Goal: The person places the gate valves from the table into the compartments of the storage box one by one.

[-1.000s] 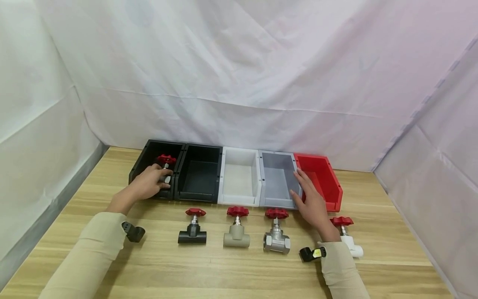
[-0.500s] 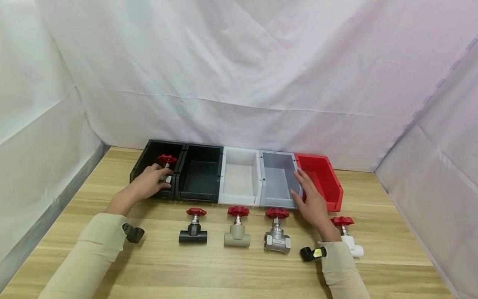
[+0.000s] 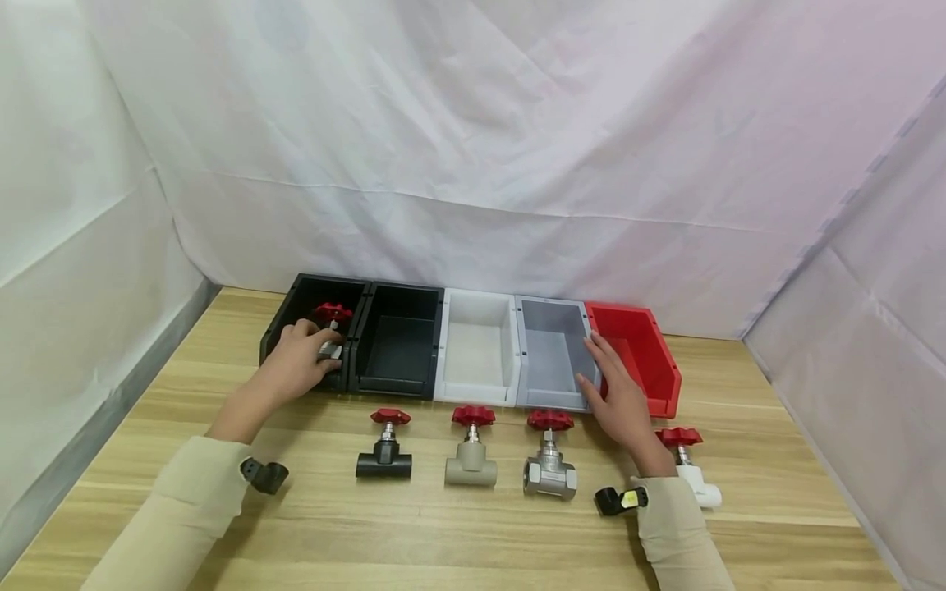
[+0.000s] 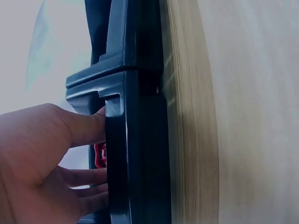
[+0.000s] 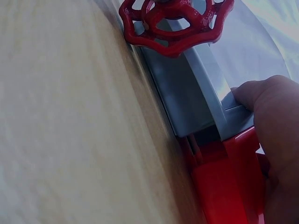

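Note:
In the head view, my left hand [image 3: 299, 361] reaches over the front of the leftmost black bin [image 3: 277, 332]. Its thumb and fingers go round a metal valve with a red handwheel [image 3: 334, 312] inside that bin. The left wrist view shows the bin's front wall [image 4: 119, 154] hiding the fingertips, a bit of red wheel between thumb and fingers. My right hand [image 3: 619, 402] rests with extended fingers on the side rim between the grey bin [image 3: 554, 400] and the red bin [image 3: 661, 408]. Its thumb [image 5: 252, 93] lies at the grey bin's edge in the right wrist view.
Between the hands' bins stand another black bin [image 3: 395, 386] and a white bin [image 3: 473, 394]. Before the row lie a black valve [image 3: 384, 460], a beige valve [image 3: 470, 465], a steel valve [image 3: 550, 472] and a white valve [image 3: 695, 484] on the wooden table [image 3: 414, 542].
My left hand has shifted slightly at the valve, its wrist and knuckles a little higher. The right hand stays at the bin rim. The whole head view has drifted slightly.

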Demonstrator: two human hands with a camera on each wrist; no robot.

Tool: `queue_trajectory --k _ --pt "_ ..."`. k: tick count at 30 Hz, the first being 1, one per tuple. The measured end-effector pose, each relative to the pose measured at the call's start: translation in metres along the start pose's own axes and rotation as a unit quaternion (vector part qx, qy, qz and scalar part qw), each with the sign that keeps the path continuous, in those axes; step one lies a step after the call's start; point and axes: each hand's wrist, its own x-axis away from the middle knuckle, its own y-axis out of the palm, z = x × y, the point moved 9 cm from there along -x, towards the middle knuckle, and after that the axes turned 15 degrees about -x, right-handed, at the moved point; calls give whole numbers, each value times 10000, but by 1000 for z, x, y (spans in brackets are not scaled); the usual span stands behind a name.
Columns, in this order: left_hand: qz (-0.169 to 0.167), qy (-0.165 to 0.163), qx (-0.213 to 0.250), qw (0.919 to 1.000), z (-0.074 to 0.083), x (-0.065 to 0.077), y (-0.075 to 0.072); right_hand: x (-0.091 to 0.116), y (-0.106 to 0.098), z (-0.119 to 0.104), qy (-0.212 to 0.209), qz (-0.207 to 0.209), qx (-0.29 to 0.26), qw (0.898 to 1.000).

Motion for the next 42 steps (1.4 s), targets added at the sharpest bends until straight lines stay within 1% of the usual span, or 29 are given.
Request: queue_trajectory --k 6,10,14,18,21,27,30,33,38,42 --pt "318 -75 77 9994 6 14 -9 0 0 0 15 0 8 10000" --pt "677 44 116 9976 15 25 -17 0 0 0 20 4 1 10000" --pt "1099 194 94 9937 24 37 -25 0 0 0 19 6 -18 10000" --pt "1367 291 184 9900 33 48 -30 1 0 -1 34 9 -28 10000" --pt "1519 389 378 9869 39 55 -31 1 0 -1 42 6 -26 10000" --pt "1703 669 1018 9778 52 65 -31 0 0 -1 69 0 -5 10000" --pt "1704 820 1187 9748 58 68 -29 0 0 0 54 0 14 10000" --pt "1573 929 1232 9754 64 70 -26 -1 0 0 37 1 25 10000" --pt "1179 1166 1347 9769 76 76 -20 -1 0 -2 5 6 13 10000" --pt "715 1249 1441 9790 86 79 -14 0 -1 -2 24 15 11 10000"
